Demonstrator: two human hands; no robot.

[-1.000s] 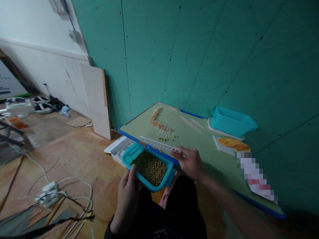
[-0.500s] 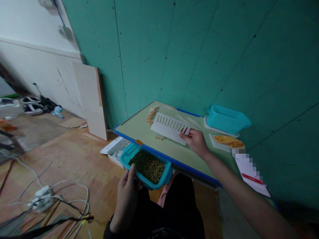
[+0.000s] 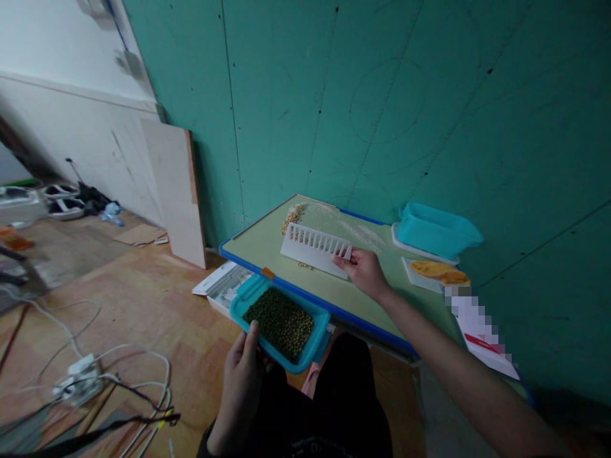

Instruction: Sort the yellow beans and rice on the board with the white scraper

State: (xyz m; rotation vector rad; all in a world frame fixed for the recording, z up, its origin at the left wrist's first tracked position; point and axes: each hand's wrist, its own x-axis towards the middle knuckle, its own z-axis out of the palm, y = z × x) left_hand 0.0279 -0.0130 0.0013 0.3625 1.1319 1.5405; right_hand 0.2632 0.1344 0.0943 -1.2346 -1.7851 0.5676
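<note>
My left hand (image 3: 245,356) grips the near rim of a blue plastic container (image 3: 303,367), thumb on top, just below the table's front edge. Inside it lie dark green beans (image 3: 270,312) and pale round beans (image 3: 296,329). Between the thumb and fingers of my right hand (image 3: 365,270) is the right end of a white slotted plastic strip (image 3: 312,257), tilted above the tabletop. Tan beans (image 3: 293,216) are heaped at the far left of the table, partly behind the strip. A few loose beans (image 3: 305,266) lie at its near edge.
The green table (image 3: 252,245) has a blue rim and stands against a green wall. On its right are a blue tub (image 3: 436,229), a yellow cloth (image 3: 439,271) and a paper with a red stripe (image 3: 482,343). An open white box (image 3: 222,286) sits below; cables (image 3: 143,385) cross the floor.
My right hand has moved the strip slightly left and toward me, over the beans. The container in my left hand has tipped a little, its right side lower.
</note>
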